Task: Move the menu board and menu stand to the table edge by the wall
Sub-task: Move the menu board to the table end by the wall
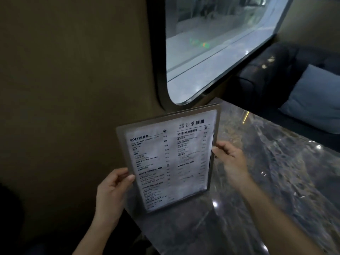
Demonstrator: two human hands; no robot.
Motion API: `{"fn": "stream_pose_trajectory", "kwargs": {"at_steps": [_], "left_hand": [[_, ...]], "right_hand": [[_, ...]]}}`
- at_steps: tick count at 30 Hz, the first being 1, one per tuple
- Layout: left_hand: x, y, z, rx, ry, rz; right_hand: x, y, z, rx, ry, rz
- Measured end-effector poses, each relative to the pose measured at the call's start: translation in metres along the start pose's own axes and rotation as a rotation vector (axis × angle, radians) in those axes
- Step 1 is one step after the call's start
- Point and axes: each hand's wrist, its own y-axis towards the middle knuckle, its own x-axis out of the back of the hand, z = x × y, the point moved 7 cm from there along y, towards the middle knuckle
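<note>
Both hands are pinching the menu board (170,161) by its side edges, left hand (112,188) low, right hand (230,159) higher, holding it upright over the desk (276,172) corner, the wall (73,80) lying just behind.

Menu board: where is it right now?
Head view, centre: the menu board stands near the marble table edge by the wall, gripped by left hand and right hand.

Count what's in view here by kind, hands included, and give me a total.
Hands: 2, the left hand and right hand, each gripping a side of the menu.
Menu board: 1
Table: 1
Window: 1
Cushion: 1
Total: 6
</note>
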Motion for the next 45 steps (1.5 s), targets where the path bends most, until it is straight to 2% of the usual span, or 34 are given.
{"fn": "stream_pose_trajectory", "kwargs": {"at_steps": [3, 12, 20, 29, 34, 42, 45], "left_hand": [[0.015, -0.011, 0.006, 0.029, 0.007, -0.063], [0.029, -0.034, 0.022, 0.055, -0.116, -0.066], [0.041, -0.032, 0.031, 0.051, -0.108, -0.101], [0.036, -0.028, 0.018, 0.009, 0.166, 0.162], [0.037, -0.032, 0.027, 0.080, 0.202, 0.137], [0.036, -0.047, 0.037, 0.134, 0.255, 0.093], [0.031, -0.058, 0.036, 0.106, 0.244, 0.080]], "right_hand": [[-0.015, 0.006, -0.006, -0.031, 0.030, 0.047], [-0.039, 0.007, -0.010, -0.026, 0.031, 0.120], [-0.044, 0.007, -0.011, -0.018, -0.013, 0.147], [-0.043, -0.010, -0.045, -0.082, -0.237, 0.208], [-0.045, -0.008, -0.059, -0.141, -0.424, 0.321], [-0.051, 0.007, -0.060, -0.134, -0.570, 0.349], [-0.052, 0.013, -0.061, -0.144, -0.597, 0.344]]}}
